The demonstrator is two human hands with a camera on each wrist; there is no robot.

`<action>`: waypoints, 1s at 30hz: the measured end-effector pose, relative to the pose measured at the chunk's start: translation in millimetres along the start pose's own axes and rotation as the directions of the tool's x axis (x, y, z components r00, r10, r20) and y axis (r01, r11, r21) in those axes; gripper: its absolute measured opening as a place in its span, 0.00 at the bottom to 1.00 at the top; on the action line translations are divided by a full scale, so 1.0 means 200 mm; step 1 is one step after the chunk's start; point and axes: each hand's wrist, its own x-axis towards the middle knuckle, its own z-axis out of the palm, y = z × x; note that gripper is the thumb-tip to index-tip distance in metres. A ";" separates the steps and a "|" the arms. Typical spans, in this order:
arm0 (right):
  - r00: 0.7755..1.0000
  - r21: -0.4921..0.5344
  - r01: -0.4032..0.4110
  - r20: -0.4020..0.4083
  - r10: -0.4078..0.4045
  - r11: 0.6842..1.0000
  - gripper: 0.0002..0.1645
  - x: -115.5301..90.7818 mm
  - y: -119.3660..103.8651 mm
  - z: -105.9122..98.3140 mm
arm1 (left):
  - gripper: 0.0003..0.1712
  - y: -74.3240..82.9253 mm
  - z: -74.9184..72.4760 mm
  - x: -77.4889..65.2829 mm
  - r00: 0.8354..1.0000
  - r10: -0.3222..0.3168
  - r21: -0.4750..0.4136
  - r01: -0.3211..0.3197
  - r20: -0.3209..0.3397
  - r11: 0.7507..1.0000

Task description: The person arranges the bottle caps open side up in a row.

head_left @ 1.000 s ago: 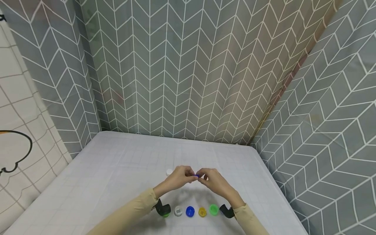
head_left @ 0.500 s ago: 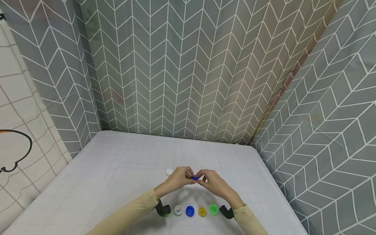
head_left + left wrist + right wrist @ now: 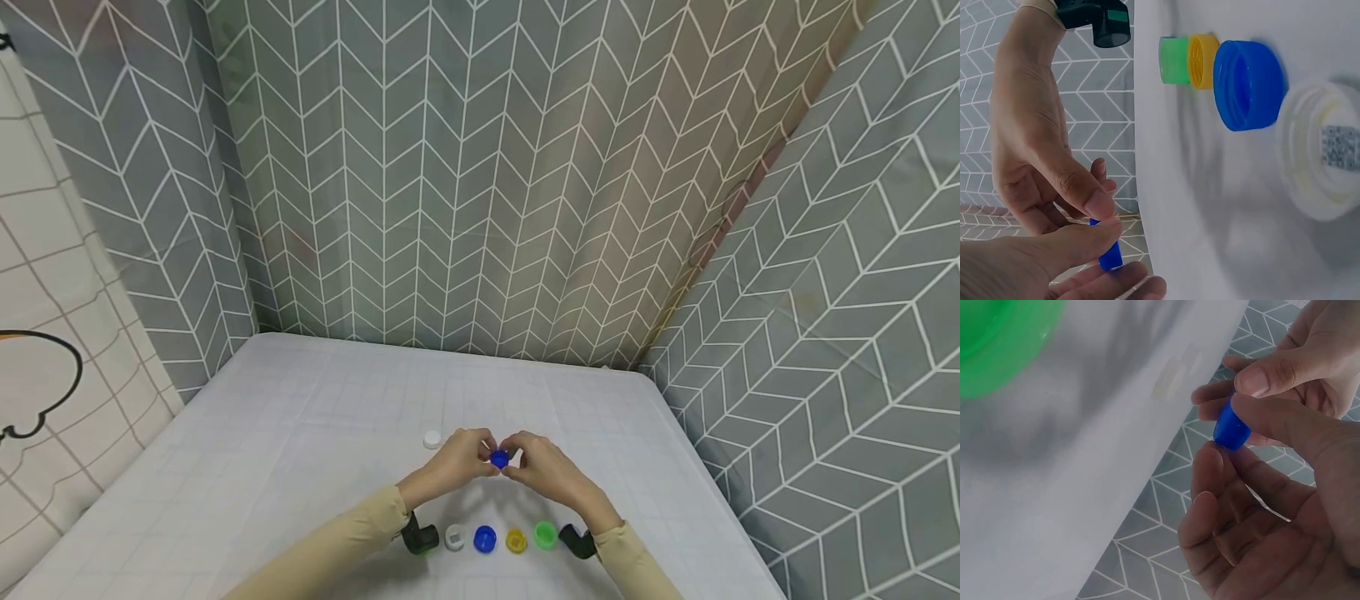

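A small blue bottle cap [image 3: 499, 459] is held up above the table between both hands. My left hand [image 3: 456, 457] pinches its left side, with the thumb and fingers about the cap [image 3: 1111, 256] in the left wrist view. My right hand [image 3: 553, 468] pinches the other side; the right wrist view shows thumb and fingers on the cap [image 3: 1232, 428]. Nearer the body stands a row of loose caps: a white one [image 3: 454, 537], a larger blue one [image 3: 484, 539], a yellow one [image 3: 516, 541] and a green one [image 3: 545, 535]. Fingers partly cover the held cap.
A white cap [image 3: 432, 439] lies beyond the left hand on the white-covered table [image 3: 337, 400]. Under the black left wrist camera [image 3: 420, 537] some green shows, mostly hidden. Another black camera [image 3: 577, 542] is at the right wrist. Patterned curtains [image 3: 450, 208] surround the table.
The small blue cap has turned between the fingers, so its round face now shows toward the head camera. Both hands stay in nearly the same place.
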 end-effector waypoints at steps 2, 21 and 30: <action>1.000 0.004 -0.002 0.008 0.002 1.000 0.17 -0.01 0.01 -0.01 | 0.16 0.01 0.01 0.00 1.000 0.009 0.030 -0.009 0.002 1.000; 0.989 0.028 -0.059 0.138 0.055 0.998 0.14 -0.22 0.07 -0.24 | 0.17 0.23 0.22 0.06 0.996 0.079 0.217 -0.084 0.035 0.973; 0.956 -0.018 -0.186 0.229 0.186 0.982 0.17 -0.37 0.09 -0.28 | 0.16 0.32 0.40 0.06 0.988 0.132 0.312 -0.152 0.082 0.938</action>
